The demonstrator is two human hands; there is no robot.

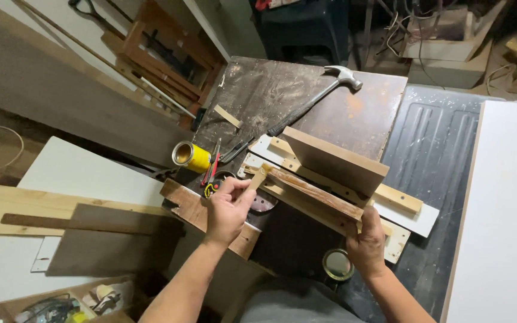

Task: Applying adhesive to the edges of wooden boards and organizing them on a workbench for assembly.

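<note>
Nearest the camera, a round tin lid (pixel 337 264) lay on the dark worktable (pixel 306 101) between the person's forearms, close to the table's near edge. Just above it, the right hand (pixel 366 242) was clamped around the near end of a long reddish wooden strip (pixel 309 192), fingers wrapped under it. The left hand (pixel 227 210) was closed on the strip's other end, thumb and fingertips pinching it where a pale glue-smeared tip showed. The strip ran diagonally across a stack of pale wooden battens (pixel 390 197) and a white board (pixel 417 218), with a brown panel (pixel 336 160) resting tilted on top.

Left of the left hand, a brown wooden block (pixel 195 209) overhung the table's left edge; little free room remained there. A yellow glue can (pixel 190 157) lay on its side near that edge, with red-handled pliers (pixel 212 170) just beside it. Farther back, a claw hammer (pixel 315 98) lay diagonally on the scuffed, dusty tabletop, which was mostly bare around it, apart from a small wood offcut (pixel 228 116).

To the right, a dark ribbed metal sheet (pixel 438 149) adjoined the table, and a large white panel (pixel 504 215) bordered that. On the left, lower down, lay white boards (pixel 85 173) and pale planks (pixel 25 203). Beyond, wooden frames (pixel 163 54) and clutter filled the dim workshop.
</note>
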